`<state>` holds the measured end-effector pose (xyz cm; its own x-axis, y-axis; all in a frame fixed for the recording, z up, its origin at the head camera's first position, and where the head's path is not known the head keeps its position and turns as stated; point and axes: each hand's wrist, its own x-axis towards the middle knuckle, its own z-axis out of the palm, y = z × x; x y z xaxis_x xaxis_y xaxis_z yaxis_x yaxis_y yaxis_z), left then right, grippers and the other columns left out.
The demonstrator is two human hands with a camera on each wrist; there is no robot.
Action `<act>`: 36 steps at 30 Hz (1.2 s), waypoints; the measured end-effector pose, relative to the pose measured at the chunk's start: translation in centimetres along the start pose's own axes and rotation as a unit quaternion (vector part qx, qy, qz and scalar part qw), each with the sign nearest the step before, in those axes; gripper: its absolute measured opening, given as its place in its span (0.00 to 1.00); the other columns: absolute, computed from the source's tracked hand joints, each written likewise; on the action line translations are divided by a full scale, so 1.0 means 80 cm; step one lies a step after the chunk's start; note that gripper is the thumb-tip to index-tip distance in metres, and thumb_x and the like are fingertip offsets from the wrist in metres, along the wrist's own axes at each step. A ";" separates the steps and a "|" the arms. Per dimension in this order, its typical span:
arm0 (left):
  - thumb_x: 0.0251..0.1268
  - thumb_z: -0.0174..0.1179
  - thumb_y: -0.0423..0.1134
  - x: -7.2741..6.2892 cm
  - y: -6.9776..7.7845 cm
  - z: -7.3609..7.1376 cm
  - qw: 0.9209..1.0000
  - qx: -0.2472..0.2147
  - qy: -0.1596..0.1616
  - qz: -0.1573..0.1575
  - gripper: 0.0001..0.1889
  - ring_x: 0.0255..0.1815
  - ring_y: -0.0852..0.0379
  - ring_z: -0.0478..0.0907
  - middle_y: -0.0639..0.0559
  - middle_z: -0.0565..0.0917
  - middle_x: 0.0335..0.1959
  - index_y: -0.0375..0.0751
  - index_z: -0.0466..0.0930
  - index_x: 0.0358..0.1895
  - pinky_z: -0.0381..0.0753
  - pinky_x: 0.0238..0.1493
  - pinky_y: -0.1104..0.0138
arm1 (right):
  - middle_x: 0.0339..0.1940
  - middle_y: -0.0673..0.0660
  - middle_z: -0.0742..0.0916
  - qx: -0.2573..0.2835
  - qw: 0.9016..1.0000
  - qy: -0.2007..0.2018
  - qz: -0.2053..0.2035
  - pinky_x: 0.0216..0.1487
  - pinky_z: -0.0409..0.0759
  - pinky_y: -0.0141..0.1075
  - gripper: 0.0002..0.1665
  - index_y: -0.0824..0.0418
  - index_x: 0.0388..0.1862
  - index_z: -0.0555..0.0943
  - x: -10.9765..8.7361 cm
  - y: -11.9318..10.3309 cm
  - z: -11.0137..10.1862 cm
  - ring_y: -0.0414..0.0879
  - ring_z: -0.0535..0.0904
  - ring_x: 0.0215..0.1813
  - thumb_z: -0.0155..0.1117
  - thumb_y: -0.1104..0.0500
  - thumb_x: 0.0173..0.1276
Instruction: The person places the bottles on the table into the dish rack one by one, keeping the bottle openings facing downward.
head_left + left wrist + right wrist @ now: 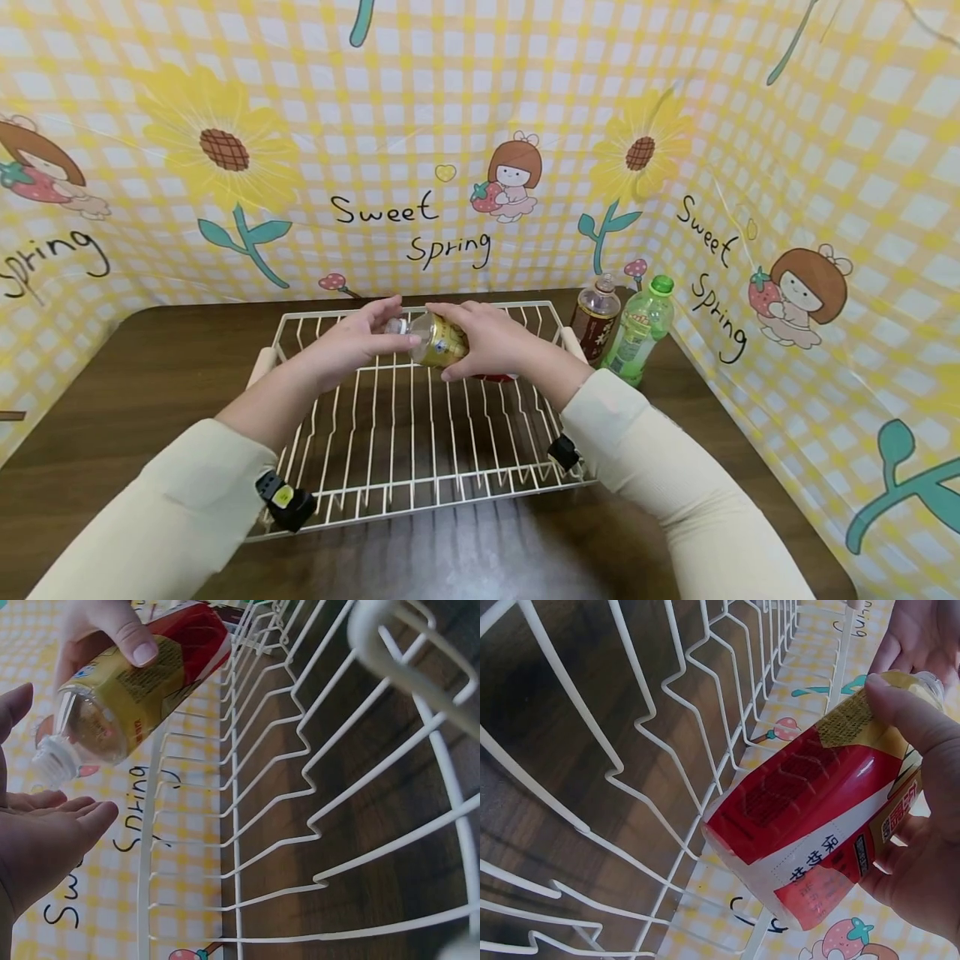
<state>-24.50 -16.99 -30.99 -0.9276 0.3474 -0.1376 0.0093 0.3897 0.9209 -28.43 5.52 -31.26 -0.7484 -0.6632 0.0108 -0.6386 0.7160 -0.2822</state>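
A clear plastic bottle [444, 342] with a red and yellow label is held over a white wire rack [435, 481]. My right hand [491, 337] grips its body, thumb on one side and fingers round the other, as the right wrist view shows. It lies tilted, neck towards my left hand [348, 346]. In the left wrist view that hand's fingers [82, 817] are extended just below the bottle neck [56, 761], with the thumb raised apart. Whether the left fingers touch the neck, I cannot tell.
Behind the rack's right end stand a brown-labelled bottle [596, 321] and a green bottle [637, 333]. The rack has pale handles [262, 367] at its ends and sits on a dark wooden table [135, 417]. Yellow checked cloth [390, 125] hangs at the back and sides.
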 end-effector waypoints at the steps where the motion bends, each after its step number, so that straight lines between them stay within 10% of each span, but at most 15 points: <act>1: 0.68 0.59 0.44 0.002 0.000 0.001 1.000 0.004 0.001 -0.001 0.47 0.78 0.37 0.50 0.35 0.49 0.79 0.37 0.38 0.79 0.55 0.74 0.43 | 0.65 0.56 0.76 -0.005 1.000 -0.002 -0.001 0.60 0.73 0.47 0.59 0.40 0.79 0.55 0.001 -0.001 0.000 0.50 0.73 0.61 0.76 0.39 0.53; 7: 0.66 0.62 0.40 0.010 0.000 0.008 1.000 0.003 0.002 -0.009 0.41 0.61 0.45 0.74 0.32 0.69 0.67 0.34 0.51 0.77 0.75 0.63 0.58 | 0.67 0.55 0.75 -0.016 1.000 -0.009 -0.014 0.59 0.73 0.47 0.59 0.39 0.79 0.54 0.003 -0.007 -0.005 0.50 0.71 0.63 0.76 0.39 0.53; 18: 0.62 0.66 0.42 0.005 0.004 0.008 0.999 0.017 0.039 -0.009 0.39 0.54 0.47 0.78 0.31 0.71 0.63 0.31 0.60 0.72 0.82 0.54 0.62 | 0.67 0.55 0.74 -0.024 0.999 0.007 -0.025 0.63 0.71 0.48 0.59 0.40 0.79 0.55 0.003 -0.013 -0.010 0.51 0.70 0.65 0.76 0.40 0.52; 28: 0.64 0.65 0.49 -0.019 0.014 -0.006 0.995 0.031 0.097 -0.008 0.42 0.49 0.47 0.82 0.33 0.72 0.63 0.34 0.57 0.74 0.82 0.51 0.62 | 0.76 0.55 0.67 0.118 0.987 0.106 -0.004 0.74 0.61 0.54 0.58 0.42 0.79 0.55 -0.007 -0.012 -0.027 0.56 0.60 0.76 0.77 0.43 0.55; 36: 0.66 0.62 0.44 -0.038 0.013 -0.015 0.987 -0.048 0.155 0.010 0.40 0.41 0.70 0.77 0.32 0.59 0.73 0.31 0.53 0.75 0.80 0.45 0.78 | 0.77 0.57 0.64 0.212 0.965 0.150 0.038 0.70 0.67 0.52 0.57 0.42 0.79 0.54 -0.016 -0.011 -0.029 0.55 0.63 0.74 0.76 0.46 0.56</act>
<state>-22.09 -18.64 -29.18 -0.9975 0.0700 -0.0139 0.0076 0.2981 0.9545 -27.34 6.25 -28.78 -0.8491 -0.4741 0.2330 -0.4964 0.5650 -0.6591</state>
